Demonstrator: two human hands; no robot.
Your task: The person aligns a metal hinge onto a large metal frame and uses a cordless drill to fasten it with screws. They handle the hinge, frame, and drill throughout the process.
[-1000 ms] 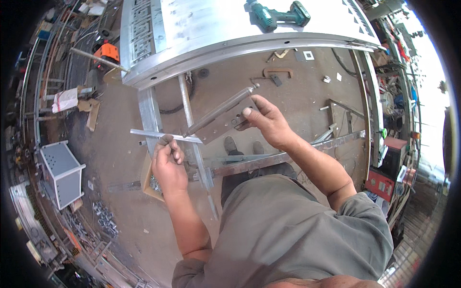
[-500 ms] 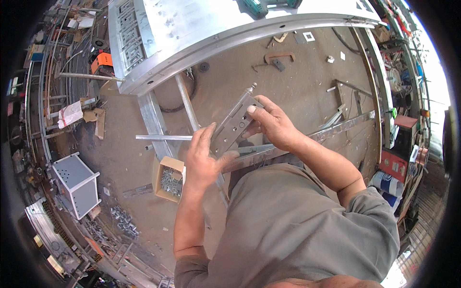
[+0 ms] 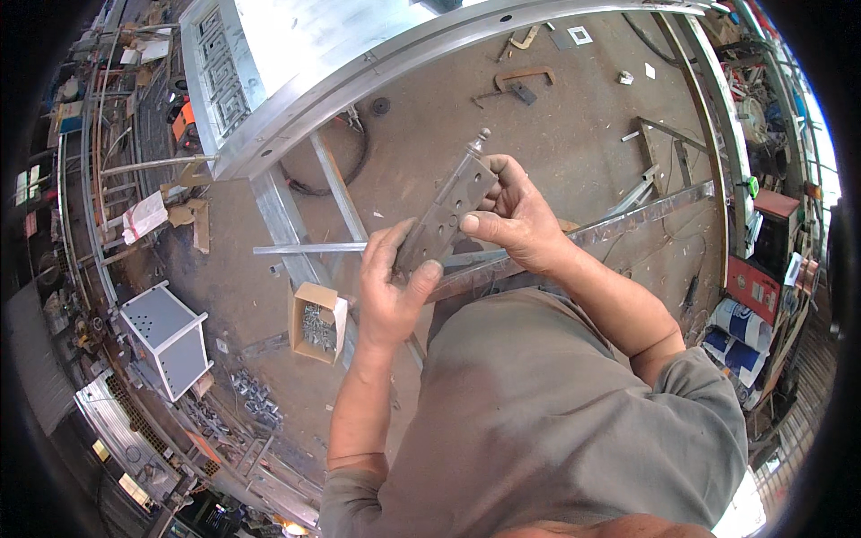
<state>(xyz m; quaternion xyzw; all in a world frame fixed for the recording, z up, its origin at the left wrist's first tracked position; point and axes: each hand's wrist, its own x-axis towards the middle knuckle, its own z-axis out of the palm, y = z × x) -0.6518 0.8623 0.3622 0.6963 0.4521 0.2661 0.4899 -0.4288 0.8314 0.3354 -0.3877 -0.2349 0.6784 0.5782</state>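
Hinge: through the head view I see a dark grey, flat metal hinge plate with round holes and a ball-tipped barrel (image 3: 446, 213), slanting between both hands, ball end toward the upper right.
Left hand: I have the left hand (image 3: 390, 291) gripping the plate's lower end, thumb across its face.
Right hand: I see the right hand (image 3: 525, 224) gripping the plate's right edge, thumb laid on its face.
Box: brown cardboard, open-topped (image 3: 316, 295), holding small silvery metal parts (image 3: 317, 330), near the left forearm.
Bar: straight silver metal (image 3: 305, 248), left of the hands.
Panel: shiny silver metal with raised patterned border (image 3: 296, 36), beyond the hands.
Clamp: rust-brown, C-shaped (image 3: 534, 72), on the brown floor (image 3: 421, 108).
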